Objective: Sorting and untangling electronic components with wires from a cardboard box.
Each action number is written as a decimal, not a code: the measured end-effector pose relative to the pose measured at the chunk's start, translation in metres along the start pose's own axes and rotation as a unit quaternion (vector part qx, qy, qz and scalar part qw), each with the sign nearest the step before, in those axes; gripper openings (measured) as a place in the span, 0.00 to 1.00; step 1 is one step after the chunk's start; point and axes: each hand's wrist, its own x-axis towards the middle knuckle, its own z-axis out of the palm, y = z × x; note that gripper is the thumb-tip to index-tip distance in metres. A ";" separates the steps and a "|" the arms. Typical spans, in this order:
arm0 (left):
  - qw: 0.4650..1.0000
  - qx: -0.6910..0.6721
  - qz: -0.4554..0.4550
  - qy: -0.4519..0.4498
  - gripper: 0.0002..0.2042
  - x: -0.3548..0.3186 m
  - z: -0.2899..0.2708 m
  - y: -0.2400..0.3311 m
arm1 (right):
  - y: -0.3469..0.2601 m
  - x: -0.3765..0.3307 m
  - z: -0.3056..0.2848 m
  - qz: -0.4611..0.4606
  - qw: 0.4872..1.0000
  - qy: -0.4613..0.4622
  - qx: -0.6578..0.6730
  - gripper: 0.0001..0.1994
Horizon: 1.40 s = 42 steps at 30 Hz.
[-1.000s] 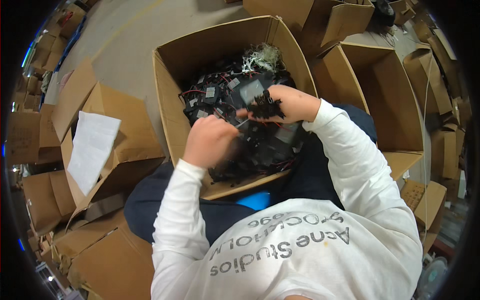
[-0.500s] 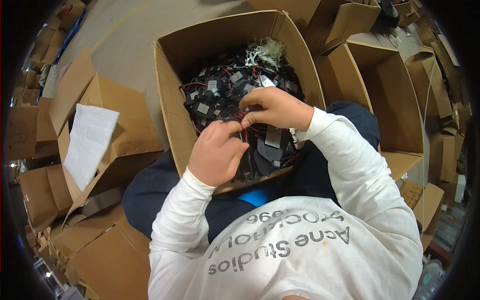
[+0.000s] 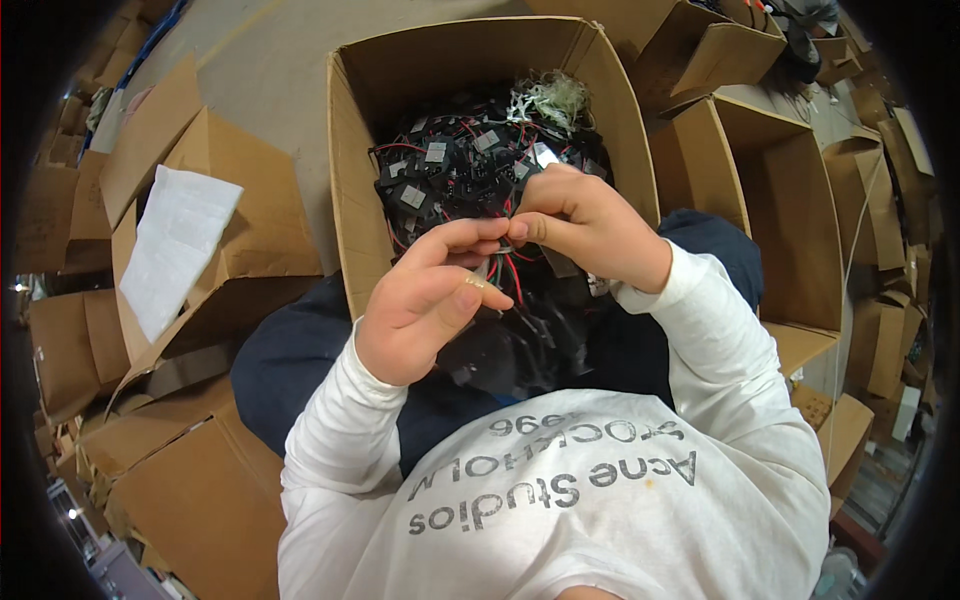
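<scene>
Pinching red and dark wires (image 3: 515, 272) in right grip (image 3: 590, 228), thumb against finger, over cardboard box (image 3: 362, 230). Reaching right fingertips with left grip (image 3: 425, 300), thumb wide of forefinger; cannot tell of any hold behind. Noting blurred dark pieces (image 3: 520, 345) below, black parts (image 3: 415, 170) inside box.

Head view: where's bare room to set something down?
Grey floor, upper left, between the carton bearing a white sheet and the box of black parts. The open carton right of that box shows bare inner walls; its bottom is hard to judge. Crowded: the box, heaped with parts, left hand and right hand over it.
</scene>
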 end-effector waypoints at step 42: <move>0.956 0.276 0.070 0.068 0.09 0.015 -0.008 -0.025 | -0.012 -0.010 0.028 0.106 0.919 0.018 0.379 0.07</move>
